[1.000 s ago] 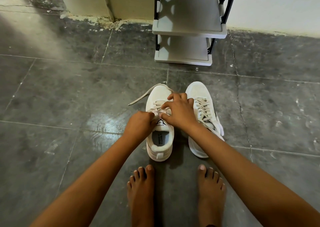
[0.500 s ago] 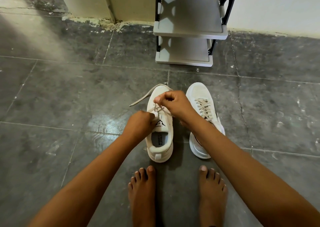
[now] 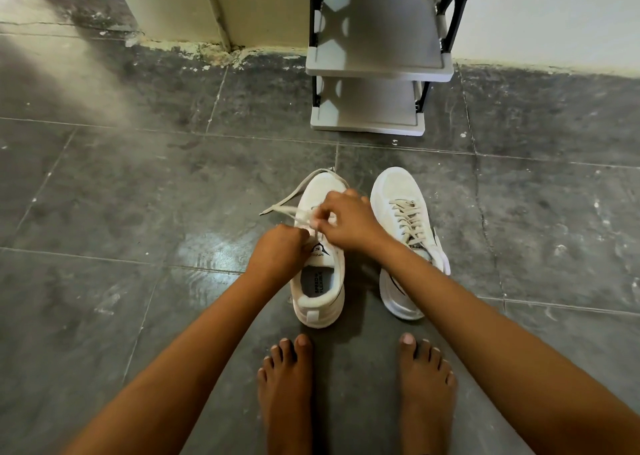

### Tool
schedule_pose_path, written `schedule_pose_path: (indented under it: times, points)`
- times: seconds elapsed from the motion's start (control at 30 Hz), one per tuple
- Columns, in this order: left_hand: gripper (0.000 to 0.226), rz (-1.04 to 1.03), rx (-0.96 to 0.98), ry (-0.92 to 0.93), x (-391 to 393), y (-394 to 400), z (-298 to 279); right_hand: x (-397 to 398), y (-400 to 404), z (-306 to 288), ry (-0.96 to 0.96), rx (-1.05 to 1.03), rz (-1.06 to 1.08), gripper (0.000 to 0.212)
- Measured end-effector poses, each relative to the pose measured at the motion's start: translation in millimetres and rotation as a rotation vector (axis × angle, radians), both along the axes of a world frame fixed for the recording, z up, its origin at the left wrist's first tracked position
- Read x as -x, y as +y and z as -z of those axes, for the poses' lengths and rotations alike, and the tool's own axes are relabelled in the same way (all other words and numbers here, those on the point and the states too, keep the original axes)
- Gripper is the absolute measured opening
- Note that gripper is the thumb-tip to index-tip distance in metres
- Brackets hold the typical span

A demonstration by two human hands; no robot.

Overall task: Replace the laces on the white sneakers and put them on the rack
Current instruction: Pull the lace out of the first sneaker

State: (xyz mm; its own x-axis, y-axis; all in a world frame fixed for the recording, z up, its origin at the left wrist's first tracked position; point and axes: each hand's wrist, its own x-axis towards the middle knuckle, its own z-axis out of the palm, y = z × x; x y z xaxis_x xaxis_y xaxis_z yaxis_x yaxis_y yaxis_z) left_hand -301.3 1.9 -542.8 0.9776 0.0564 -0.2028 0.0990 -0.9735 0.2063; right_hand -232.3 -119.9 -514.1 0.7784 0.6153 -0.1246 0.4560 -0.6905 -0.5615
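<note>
While both sneakers stand on the floor, left hand [image 3: 277, 250] and right hand [image 3: 349, 220] pinch the lace [image 3: 300, 214].

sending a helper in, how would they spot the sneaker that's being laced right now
Start at the grey shoe rack against the wall; two white sneakers stand on the dark floor tiles before it. The one being laced is on the left, under both hands, with a loose lace end trailing left, whereas its neighbour is already fully laced.

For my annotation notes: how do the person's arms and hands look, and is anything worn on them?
Both arms are bare as far as the picture shows: no sleeves, no watch, no bracelet. The left hand and the right hand wear no gloves, and no rings are visible. The feet are bare too.
</note>
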Motion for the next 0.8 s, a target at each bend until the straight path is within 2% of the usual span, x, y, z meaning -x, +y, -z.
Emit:
schedule_pose_path:
  times: [0.07, 0.1, 0.13, 0.17, 0.27, 0.33, 0.5, 0.57, 0.63, 0.73, 0.77, 0.8]
  points:
    - [0.031, -0.001, -0.023, 0.032, -1.9, -0.9, 0.4, 2.9, 1.6, -16.1, 0.418, -0.537, 0.142, 0.008]
    - [0.032, -0.002, -0.026, 0.047, -2.2, -1.4, 0.2, 4.3, 1.6, -20.9, 0.518, -0.694, 0.187, 0.005]
    - [0.034, -0.003, -0.022, 0.047, -2.4, -1.8, 0.1, 4.3, 0.2, -23.2, 0.518, -0.713, 0.201, 0.004]
    - [0.035, -0.003, -0.013, 0.039, -2.1, -2.1, 0.4, 2.3, -2.4, -21.4, 0.44, -0.617, 0.196, 0.007]
    - [0.036, -0.02, 0.02, 0.016, -0.6, -1.2, -0.4, -6.8, -13.5, -1.4, 0.106, 0.052, 0.053, 0.04]
    - [0.036, -0.027, 0.026, 0.016, -0.9, -0.9, -1.2, -3.0, -16.5, 9.2, -0.042, 0.349, -0.054, 0.046]
    - [0.038, -0.03, 0.019, 0.018, -0.2, -2.8, -3.1, 4.8, -7.2, 14.5, -0.344, 0.435, -0.129, 0.037]
    - [0.035, -0.031, 0.022, 0.019, 0.6, -2.8, -1.9, 2.8, -4.3, 13.4, -0.361, 0.465, -0.158, 0.03]
    - [0.032, -0.032, 0.025, 0.026, 1.2, -2.6, 0.2, 1.5, -1.5, 7.6, -0.228, 0.271, -0.049, 0.024]
    - [0.031, -0.052, 0.054, 0.011, 2.5, 0.4, 0.3, -1.3, 5.7, -13.2, 0.211, -0.354, 0.129, 0.014]
    - [0.03, -0.057, 0.076, 0.005, 2.7, 1.2, 0.0, -1.0, 6.4, -19.8, 0.266, -0.483, 0.146, 0.013]
    - [0.03, -0.07, 0.103, -0.001, 3.5, 1.9, 0.2, -1.2, 6.2, -22.4, 0.259, -0.512, 0.148, 0.013]
